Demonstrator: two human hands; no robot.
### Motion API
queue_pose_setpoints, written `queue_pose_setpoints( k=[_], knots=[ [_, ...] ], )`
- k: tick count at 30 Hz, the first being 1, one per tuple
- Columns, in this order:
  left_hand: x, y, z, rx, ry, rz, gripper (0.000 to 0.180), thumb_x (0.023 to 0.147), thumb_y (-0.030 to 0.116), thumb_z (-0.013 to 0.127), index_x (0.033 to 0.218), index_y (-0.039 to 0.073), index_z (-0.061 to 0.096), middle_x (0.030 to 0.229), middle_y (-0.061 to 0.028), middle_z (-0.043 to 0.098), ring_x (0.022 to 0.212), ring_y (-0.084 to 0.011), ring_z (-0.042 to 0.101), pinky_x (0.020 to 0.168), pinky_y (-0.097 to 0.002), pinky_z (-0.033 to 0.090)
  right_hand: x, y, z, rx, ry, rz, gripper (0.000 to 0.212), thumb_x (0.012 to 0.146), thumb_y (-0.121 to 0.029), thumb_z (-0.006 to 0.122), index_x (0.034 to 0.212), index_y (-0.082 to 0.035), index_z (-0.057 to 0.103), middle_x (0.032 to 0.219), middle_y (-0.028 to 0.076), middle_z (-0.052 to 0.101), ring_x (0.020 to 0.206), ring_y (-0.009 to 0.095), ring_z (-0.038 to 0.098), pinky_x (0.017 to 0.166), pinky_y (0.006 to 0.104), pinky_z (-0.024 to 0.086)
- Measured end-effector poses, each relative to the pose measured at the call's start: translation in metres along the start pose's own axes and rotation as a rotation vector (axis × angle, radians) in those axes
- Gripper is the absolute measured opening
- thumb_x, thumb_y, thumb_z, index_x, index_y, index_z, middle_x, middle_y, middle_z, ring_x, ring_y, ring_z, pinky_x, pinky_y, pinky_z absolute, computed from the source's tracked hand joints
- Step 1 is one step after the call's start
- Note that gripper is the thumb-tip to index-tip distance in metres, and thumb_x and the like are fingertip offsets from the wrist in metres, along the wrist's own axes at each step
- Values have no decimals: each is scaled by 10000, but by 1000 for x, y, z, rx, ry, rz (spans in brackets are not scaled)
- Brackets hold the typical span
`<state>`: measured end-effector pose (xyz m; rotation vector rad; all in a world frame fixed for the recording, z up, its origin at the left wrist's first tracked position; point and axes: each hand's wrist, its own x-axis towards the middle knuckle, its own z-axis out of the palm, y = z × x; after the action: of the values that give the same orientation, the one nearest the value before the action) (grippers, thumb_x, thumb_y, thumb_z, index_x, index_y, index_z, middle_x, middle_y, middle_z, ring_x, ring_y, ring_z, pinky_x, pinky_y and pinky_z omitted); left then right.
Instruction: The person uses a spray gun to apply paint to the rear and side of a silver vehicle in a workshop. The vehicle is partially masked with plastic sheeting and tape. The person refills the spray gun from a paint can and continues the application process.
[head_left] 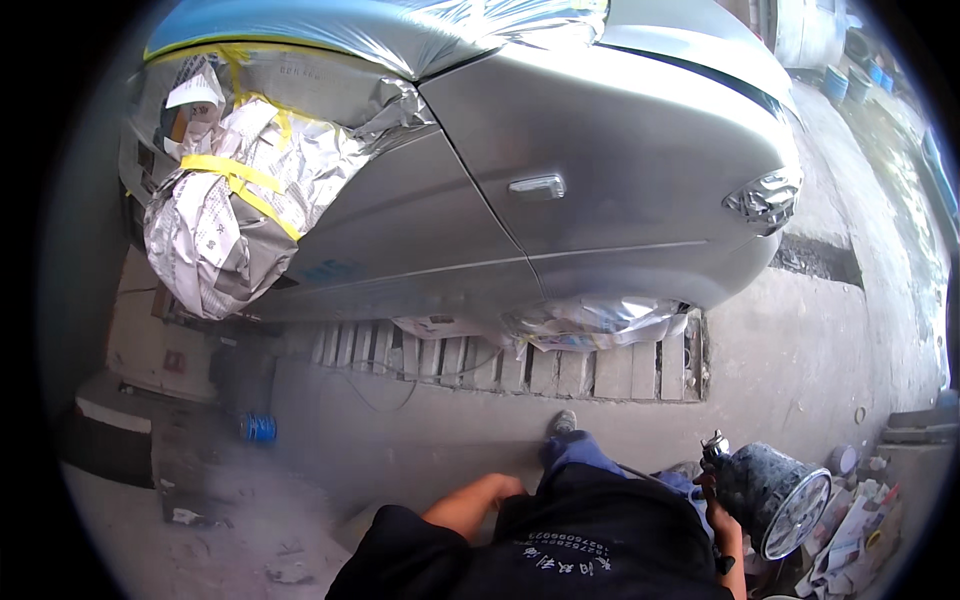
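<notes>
My right hand (714, 505) is closed round the handle of a spray gun (714, 450), low on my right side. The gun's large dark, paint-spattered cup (765, 490) has a pale round end. Bent in at the waist, my left hand (503, 487) rests against my dark shirt, and its fingers are mostly hidden. In front of me stands a silver-grey car body (620, 170). Crumpled paper with yellow tape (225, 210) covers its mirror area on the left. Wrinkled foil (768, 200) covers its lamp, and a sheet (590, 322) wraps the wheel.
A slatted floor grate (575, 370) runs beneath the car's side. A blue can (259, 427) is on the floor at left, in haze. Scrap paper (850, 540) lies heaped at lower right. Tins (836, 84) stand at the far right. A thin hose (640, 473) runs by my legs.
</notes>
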<state>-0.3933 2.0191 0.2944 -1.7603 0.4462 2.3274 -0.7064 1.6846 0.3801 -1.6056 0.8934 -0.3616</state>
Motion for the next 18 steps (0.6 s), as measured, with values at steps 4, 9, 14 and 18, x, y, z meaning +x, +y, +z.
queue_pose_setpoints(
  k=[4, 9, 14, 18],
  knots=[
    [34, 54, 71, -250, 230, -75, 428, 843, 336, 584, 1180, 73, 606, 1155, -64, 620, 994, -206, 602, 835, -385, 481, 19, 7, -74, 84, -85, 7, 196, 909, -198, 564, 1021, -46, 620, 773, 22, 593, 673, 97, 522, 592, 255, 402],
    [81, 80, 102, -346, 79, 61, 405, 804, 333, 616, 1091, 52, 655, 1077, -104, 658, 959, -240, 632, 846, -384, 473, 53, 1, -137, 250, -64, 59, 312, 931, -200, 535, 1204, -49, 553, 765, 31, 591, 652, 78, 500, 575, 235, 374],
    [116, 141, 93, -165, 321, 195, 328, 792, 275, 612, 1002, 35, 687, 982, -109, 681, 912, -253, 646, 810, -394, 488, 94, 20, -191, -95, -99, -174, 163, 932, -166, 524, 1036, -58, 588, 752, 39, 608, 633, 85, 510, 559, 255, 389],
    [112, 234, 52, 37, 428, 291, 301, 836, 257, 545, 922, -1, 674, 876, -128, 683, 799, -236, 661, 705, -388, 508, 108, 11, -229, -241, -124, -230, 99, 910, -146, 552, 933, -54, 581, 759, 41, 621, 635, 101, 520, 554, 268, 407]
  ],
)
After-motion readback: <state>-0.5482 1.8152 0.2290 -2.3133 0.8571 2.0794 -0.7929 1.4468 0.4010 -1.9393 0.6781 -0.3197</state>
